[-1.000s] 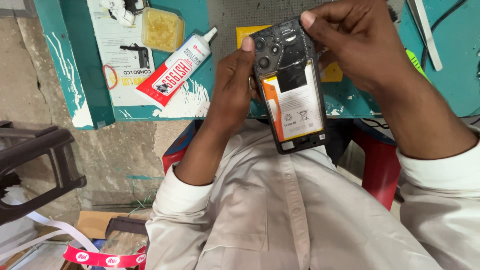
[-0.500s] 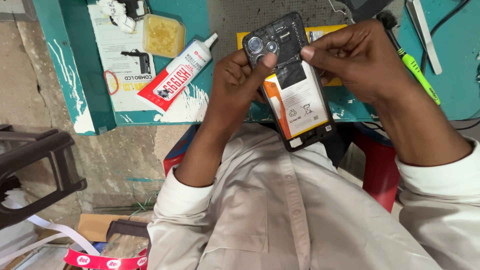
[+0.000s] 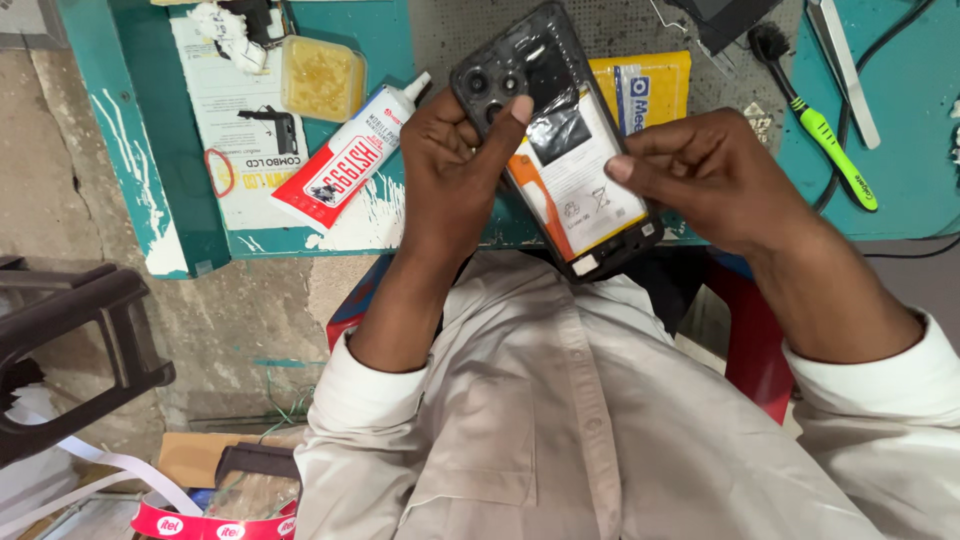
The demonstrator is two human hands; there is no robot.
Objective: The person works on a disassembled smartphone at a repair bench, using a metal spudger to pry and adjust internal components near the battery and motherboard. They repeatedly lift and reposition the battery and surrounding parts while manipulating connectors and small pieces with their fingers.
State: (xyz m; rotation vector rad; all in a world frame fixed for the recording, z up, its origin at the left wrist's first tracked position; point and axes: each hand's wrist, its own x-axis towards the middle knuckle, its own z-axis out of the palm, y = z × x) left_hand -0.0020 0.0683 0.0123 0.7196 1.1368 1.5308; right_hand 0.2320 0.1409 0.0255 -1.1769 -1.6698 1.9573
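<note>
An opened smartphone (image 3: 560,150) with its back cover off shows a white battery and dark camera lenses at its top. My left hand (image 3: 455,170) grips its left edge, thumb resting by the lenses. My right hand (image 3: 710,180) holds the right edge, index finger and thumb pinched at the battery's side. The phone is tilted, above the front edge of a teal workbench (image 3: 900,150).
On the bench lie a red-and-white glue tube (image 3: 350,155), a small tub of yellowish paste (image 3: 322,78), a printed box (image 3: 240,130), a yellow packet (image 3: 650,85), a green-handled brush (image 3: 820,125) and tweezers (image 3: 845,60). A dark chair (image 3: 70,340) stands at left.
My right hand slid from the phone's top down to its right side by the battery. The phone now sits a little lower and more tilted.
</note>
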